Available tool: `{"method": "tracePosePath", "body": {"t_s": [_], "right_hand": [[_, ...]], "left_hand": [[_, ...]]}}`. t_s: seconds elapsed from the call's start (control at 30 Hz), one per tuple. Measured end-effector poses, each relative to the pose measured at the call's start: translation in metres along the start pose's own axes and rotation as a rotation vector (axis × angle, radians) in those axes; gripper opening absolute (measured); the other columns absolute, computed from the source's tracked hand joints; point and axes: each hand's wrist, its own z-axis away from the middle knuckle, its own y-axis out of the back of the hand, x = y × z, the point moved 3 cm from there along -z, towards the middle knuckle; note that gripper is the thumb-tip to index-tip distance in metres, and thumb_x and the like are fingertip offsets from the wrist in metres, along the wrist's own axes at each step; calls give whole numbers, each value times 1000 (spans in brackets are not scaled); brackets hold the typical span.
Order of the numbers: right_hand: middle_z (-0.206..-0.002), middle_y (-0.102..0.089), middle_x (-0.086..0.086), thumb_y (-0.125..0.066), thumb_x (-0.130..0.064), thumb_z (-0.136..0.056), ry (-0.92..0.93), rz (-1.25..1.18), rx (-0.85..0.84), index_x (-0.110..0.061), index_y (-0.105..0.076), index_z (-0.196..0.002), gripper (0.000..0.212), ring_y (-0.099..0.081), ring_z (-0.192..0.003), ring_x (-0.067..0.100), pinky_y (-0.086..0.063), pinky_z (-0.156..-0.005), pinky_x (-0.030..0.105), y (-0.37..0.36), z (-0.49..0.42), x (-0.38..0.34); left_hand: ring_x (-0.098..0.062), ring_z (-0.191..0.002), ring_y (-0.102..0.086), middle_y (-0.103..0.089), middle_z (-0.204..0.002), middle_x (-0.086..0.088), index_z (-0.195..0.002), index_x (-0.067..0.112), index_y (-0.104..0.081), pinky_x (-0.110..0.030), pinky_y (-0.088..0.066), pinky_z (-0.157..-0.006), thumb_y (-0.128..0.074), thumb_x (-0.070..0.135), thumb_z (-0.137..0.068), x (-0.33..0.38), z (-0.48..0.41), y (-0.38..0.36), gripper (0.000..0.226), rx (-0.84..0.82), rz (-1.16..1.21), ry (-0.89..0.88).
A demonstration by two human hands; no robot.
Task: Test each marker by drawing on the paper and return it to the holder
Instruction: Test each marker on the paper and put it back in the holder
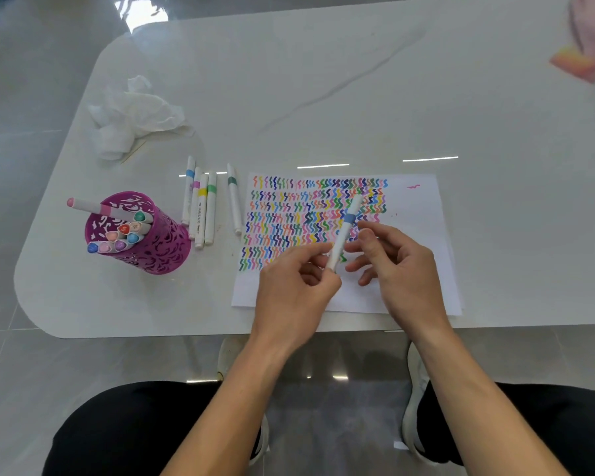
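A white marker with a blue band (345,227) stands tilted over the paper (416,214), which is covered in rows of coloured squiggles. My left hand (294,286) pinches the marker's lower end. My right hand (392,262) hovers just right of the marker with fingers apart, its fingertips close to the barrel; touching or not, I cannot tell. A purple cut-out holder (152,242) stands at the left with several capped markers in it, one pink-banded marker (93,206) sticking out sideways. Several more markers (203,207) lie on the table between holder and paper.
A crumpled white tissue (134,115) and a thin wooden stick (134,152) lie behind the holder. A blurred pink and orange object (577,60) sits at the far right corner. The white table's front edge (152,333) runs just below the paper.
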Motion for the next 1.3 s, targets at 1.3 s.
{"method": "tracePosePath", "body": {"t_s": [1.3], "right_hand": [[-68, -60, -9, -50, -52, -103, 334, 852, -192, -24, -58, -89, 33, -54, -59, 15, -37, -53, 24, 32, 11, 0]], "left_hand": [[-6, -58, -66, -70, -64, 8, -94, 14, -77, -15, -52, -63, -61, 9, -99, 13, -13, -33, 17, -136, 58, -67]]}}
